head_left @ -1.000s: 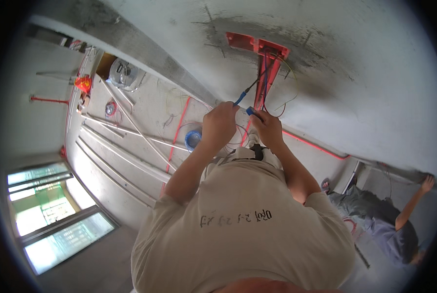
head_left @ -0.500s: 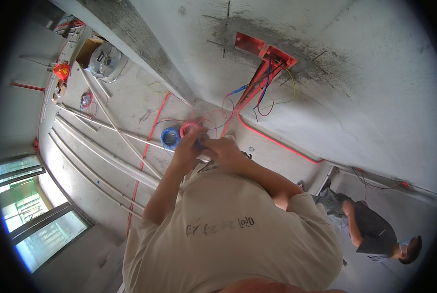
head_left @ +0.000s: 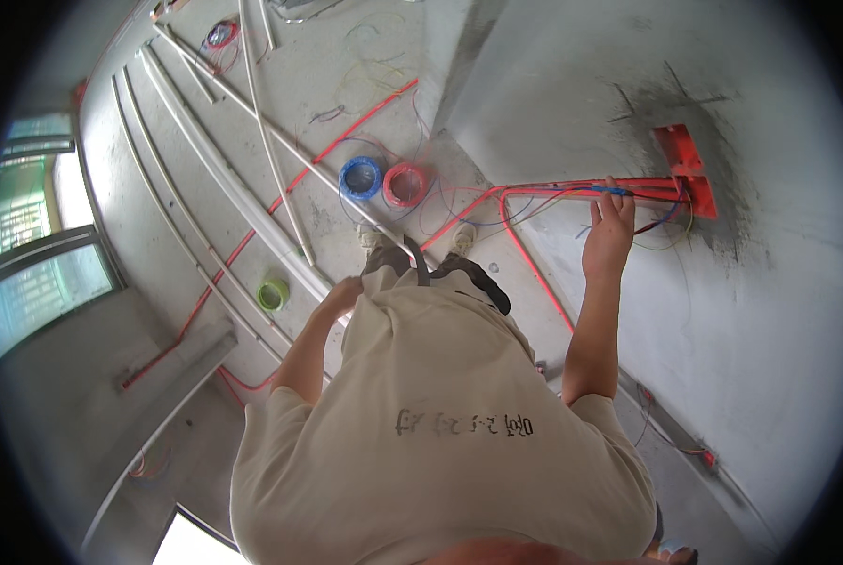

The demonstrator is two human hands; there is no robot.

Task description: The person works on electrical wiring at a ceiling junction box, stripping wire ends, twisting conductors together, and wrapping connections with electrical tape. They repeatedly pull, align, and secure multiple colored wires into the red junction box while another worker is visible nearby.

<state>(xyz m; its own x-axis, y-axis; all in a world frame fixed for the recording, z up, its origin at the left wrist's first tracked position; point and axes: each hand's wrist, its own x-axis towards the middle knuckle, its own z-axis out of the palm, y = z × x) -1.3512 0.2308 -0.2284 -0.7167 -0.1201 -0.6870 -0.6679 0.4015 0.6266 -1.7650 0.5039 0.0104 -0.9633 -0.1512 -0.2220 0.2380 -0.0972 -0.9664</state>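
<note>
My right hand [head_left: 612,231] reaches up along the wall on the right. Its fingers are stretched and apart, at a bundle of wires with a blue wrapped part [head_left: 614,191]; whether they press on it is hard to make out. The wires come from a red double wall box [head_left: 687,168] set in grey mortar. Red conduits [head_left: 534,184] run from that box down toward the floor. By my left hip is my left hand [head_left: 346,294], next to the hem of my beige shirt; its fingers are mostly hidden.
Near my feet lie a blue wire coil [head_left: 359,162] and a red wire coil [head_left: 405,169]. Long white pipes [head_left: 228,179] cross the floor at left, with a red floor conduit [head_left: 370,111] among them. A green roll [head_left: 272,295] lies nearby. Windows [head_left: 49,273] stand far left.
My hands, together before my chest, have parted: the right has gone to the wires at the wall, the left to my hip. The view has swung left; the co-worker is mostly out of view.
</note>
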